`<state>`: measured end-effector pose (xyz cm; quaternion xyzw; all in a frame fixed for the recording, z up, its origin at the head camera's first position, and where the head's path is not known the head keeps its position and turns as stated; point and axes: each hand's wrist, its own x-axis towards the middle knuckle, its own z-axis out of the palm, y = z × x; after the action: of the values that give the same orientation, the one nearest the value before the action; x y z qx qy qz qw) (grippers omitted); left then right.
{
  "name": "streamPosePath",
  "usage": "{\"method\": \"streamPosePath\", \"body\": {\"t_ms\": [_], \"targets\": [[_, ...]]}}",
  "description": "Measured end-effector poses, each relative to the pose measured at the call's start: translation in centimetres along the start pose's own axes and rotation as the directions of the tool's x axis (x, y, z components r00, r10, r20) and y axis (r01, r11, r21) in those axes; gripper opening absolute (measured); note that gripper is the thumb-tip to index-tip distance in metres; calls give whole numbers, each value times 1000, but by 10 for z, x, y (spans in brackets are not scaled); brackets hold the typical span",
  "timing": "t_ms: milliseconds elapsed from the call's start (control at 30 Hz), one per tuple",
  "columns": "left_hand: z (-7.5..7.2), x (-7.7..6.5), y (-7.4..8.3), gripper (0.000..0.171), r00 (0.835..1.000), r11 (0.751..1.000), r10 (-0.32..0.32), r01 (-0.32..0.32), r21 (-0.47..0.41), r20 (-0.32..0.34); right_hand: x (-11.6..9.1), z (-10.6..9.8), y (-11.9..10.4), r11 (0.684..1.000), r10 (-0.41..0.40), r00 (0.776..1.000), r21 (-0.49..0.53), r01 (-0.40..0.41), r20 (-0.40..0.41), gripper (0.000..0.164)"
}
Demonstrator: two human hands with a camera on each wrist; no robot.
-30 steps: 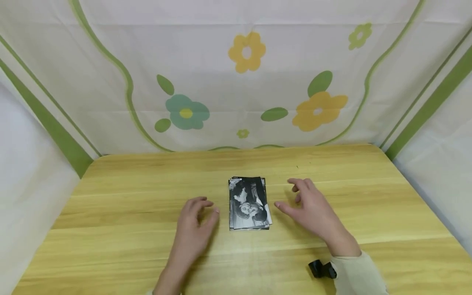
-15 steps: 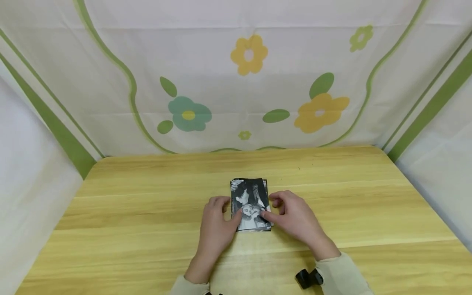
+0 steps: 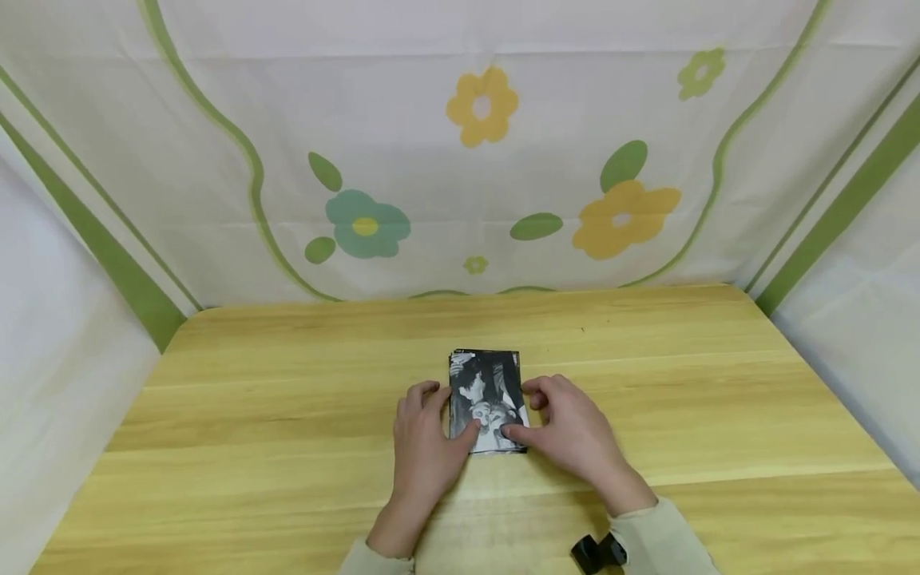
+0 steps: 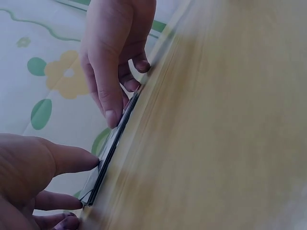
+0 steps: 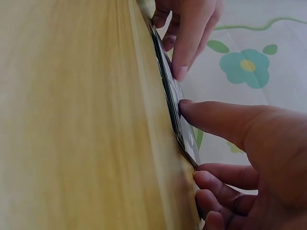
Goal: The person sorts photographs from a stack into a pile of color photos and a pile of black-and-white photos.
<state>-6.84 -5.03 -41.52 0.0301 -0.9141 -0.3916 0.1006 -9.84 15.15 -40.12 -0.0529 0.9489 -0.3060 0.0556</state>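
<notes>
A stack of black-and-white photo prints [image 3: 489, 375] lies on the table, the top one showing people's heads close together. My left hand [image 3: 426, 447] holds its left side, thumb on the top print and fingers along the edge. From the right, my right hand [image 3: 578, 435] grips the opposite side the same way, its thumb close to the left one. The left wrist view shows the layered edge of the stack [image 4: 111, 148] low against the tabletop. In the right wrist view, curled fingers [image 5: 220, 191] meet the near corner of the stack [image 5: 168, 96].
The wood-grain table [image 3: 251, 415] spreads around the stack. A white cloth with printed flowers [image 3: 431, 168] rises behind its far edge, and pale cloth hangs at both sides. A small black device [image 3: 598, 553] sits by the right sleeve [image 3: 661, 539].
Both hands have come inward from either side and taken hold of the photo prints. The prints now lie more evenly on top of each other, and the thumbs have slid slightly nearer the front edge.
</notes>
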Motion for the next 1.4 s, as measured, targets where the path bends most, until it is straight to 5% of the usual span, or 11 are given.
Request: {"method": "streamPosePath", "body": {"t_ms": [600,1133,1400], "targets": [[-1,3,-3,58,1000,999,13,-13,-47,-15,1,-3,-4,1000,-24,999,11,24,-29,65],[-7,6,-5,50,1000,988,-21,21,-152,-2,3,1,-9,990,14,999,143,-8,-41,57],[-8,9,-8,45,998,962,-55,54,-269,6,2,1,-9,972,25,999,236,-14,-43,54]]}}
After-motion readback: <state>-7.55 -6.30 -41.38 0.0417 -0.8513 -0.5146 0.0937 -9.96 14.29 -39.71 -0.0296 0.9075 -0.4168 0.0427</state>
